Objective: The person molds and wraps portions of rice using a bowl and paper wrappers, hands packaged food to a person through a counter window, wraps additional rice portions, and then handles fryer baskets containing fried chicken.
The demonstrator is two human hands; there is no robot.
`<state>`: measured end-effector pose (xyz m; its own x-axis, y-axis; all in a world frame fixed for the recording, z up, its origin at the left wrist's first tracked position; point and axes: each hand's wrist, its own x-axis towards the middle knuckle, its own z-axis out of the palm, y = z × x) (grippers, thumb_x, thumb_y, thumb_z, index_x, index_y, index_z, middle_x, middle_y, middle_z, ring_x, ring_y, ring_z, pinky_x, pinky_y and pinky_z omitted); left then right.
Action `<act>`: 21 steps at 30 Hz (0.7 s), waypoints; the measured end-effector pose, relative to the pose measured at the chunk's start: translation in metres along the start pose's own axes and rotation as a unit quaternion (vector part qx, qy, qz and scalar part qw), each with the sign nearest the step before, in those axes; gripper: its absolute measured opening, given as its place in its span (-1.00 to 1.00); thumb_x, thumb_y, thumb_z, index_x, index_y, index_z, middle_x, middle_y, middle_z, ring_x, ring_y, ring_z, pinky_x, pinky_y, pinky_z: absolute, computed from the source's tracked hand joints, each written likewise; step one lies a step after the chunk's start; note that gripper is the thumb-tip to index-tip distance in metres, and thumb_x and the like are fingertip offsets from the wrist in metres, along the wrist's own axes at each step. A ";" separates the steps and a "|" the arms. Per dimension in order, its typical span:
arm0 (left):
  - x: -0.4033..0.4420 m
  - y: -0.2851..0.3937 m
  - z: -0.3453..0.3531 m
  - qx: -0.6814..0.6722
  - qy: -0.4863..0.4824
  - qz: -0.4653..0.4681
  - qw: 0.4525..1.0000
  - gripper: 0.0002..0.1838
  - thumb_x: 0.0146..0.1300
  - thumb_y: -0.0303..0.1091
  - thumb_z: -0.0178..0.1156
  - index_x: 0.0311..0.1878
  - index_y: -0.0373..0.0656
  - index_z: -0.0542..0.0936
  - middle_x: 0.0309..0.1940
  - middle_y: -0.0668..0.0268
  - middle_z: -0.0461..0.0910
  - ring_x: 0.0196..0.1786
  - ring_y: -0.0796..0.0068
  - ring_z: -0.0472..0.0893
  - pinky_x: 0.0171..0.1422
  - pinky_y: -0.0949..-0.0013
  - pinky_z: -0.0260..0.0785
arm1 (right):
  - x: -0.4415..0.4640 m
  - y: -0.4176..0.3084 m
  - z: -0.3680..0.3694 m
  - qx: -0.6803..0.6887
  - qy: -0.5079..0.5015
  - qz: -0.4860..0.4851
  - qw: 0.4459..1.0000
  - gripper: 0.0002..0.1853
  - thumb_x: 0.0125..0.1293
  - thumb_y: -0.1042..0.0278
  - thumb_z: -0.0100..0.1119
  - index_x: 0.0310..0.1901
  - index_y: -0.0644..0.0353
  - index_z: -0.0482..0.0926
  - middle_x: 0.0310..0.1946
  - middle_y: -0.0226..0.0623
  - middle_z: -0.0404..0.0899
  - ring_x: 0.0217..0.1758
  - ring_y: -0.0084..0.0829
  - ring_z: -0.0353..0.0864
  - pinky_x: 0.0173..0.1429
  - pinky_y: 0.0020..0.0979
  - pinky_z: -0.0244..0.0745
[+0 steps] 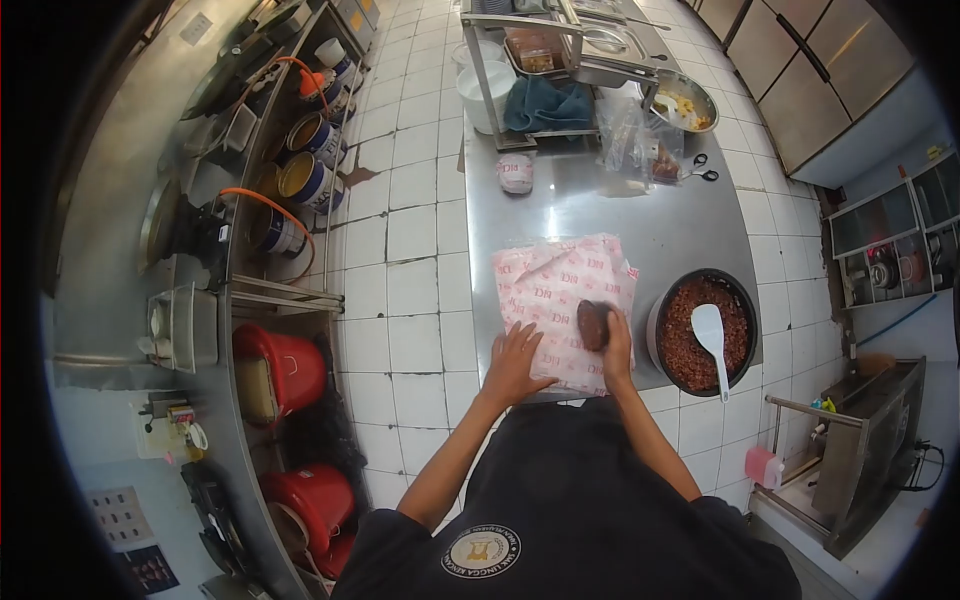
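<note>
Stack of printed sheets (555, 272), white with pink lettering: flat on the steel table (690, 225), its edges uneven. The lettering is too small for me to read with certainty, and the near part of the pile is partly covered by the hands.

Left hand (515, 362): palm down on the stack's near left part, fingers spread, pinching nothing.

Right hand (619, 350): at the stack's near right edge, thumb and fingers curled round a dark brown piece (593, 326) — rounded, held over the sheets. The hand hides its right side; whether it is a filled cup or a bare lump, I cannot tell, nor whether it touches the paper.

Dark-rimmed pot (655, 340): just right of the stack, holding reddish-brown grains (688, 310). A white paddle (708, 327) lies across them, its handle over the near rim; the pot's floor is buried.

Wrapped parcel (515, 174): beyond the stack, apart from it, in similar pink-and-white print; contents concealed.

Clear plastic bags (625, 135): farther beyond the stack, towards the right, crumpled — what they hold is hard to make out. Scissors (708, 175) lie beside them.
</note>
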<state>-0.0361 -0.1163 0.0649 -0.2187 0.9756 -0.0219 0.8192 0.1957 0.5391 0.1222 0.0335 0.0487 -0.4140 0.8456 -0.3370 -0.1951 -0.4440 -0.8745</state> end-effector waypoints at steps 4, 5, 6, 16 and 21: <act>-0.011 -0.023 0.004 -0.002 -0.050 -0.007 0.999 -0.14 0.02 -0.04 0.54 0.36 -0.18 0.44 0.42 0.09 0.33 0.53 -0.02 0.24 0.51 -0.13 0.18 | 0.009 0.002 0.017 -0.542 -0.035 -0.287 0.789 -0.35 0.26 0.10 0.42 0.36 0.05 0.48 0.21 0.01 0.43 0.29 0.01 0.44 0.35 -0.08 0.35; -0.011 -0.023 0.002 0.004 -0.056 -0.009 0.998 -0.18 0.02 -0.07 0.54 0.34 -0.16 0.46 0.42 0.10 0.34 0.52 -0.01 0.25 0.49 -0.10 0.20 | 0.010 0.007 0.018 -0.598 -0.056 -0.320 0.733 -0.34 0.24 0.08 0.44 0.35 0.04 0.49 0.22 0.00 0.43 0.29 0.03 0.43 0.36 -0.06 0.33; -0.014 -0.023 0.001 0.010 -0.061 -0.009 0.998 -0.21 0.02 -0.11 0.54 0.33 -0.13 0.48 0.41 0.12 0.34 0.51 0.01 0.27 0.48 -0.08 0.23 | 0.010 0.012 0.018 -0.650 -0.076 -0.350 0.670 -0.34 0.22 0.05 0.45 0.34 0.02 0.51 0.22 0.00 0.43 0.30 0.04 0.42 0.36 -0.04 0.30; -0.012 -0.037 -0.008 0.028 -0.046 0.086 0.995 -0.69 0.13 -0.35 0.41 -0.02 0.00 0.71 0.21 0.40 0.57 0.37 0.31 0.43 0.50 -0.01 0.17 | -0.024 -0.145 -0.025 -0.543 0.319 -0.287 0.722 -0.31 0.20 0.20 0.50 0.33 0.23 0.48 0.31 0.09 0.44 0.43 0.11 0.36 0.47 0.02 0.26; -0.001 -0.035 -0.018 -0.068 -0.005 0.111 0.991 -0.78 0.19 -0.41 0.36 -0.07 -0.04 0.71 0.03 0.38 0.68 0.21 0.34 0.58 0.50 -0.02 0.20 | -0.030 -0.131 -0.037 -0.531 0.192 -0.294 0.772 -0.33 0.19 0.22 0.48 0.32 0.23 0.49 0.29 0.12 0.47 0.45 0.13 0.36 0.49 0.06 0.26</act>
<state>-0.0740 -0.1258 0.0611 -0.0353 0.9941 0.1030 0.7679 -0.0390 0.6394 0.1928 0.0776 0.1605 -0.1972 0.9246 0.3259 0.6737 0.3693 -0.6401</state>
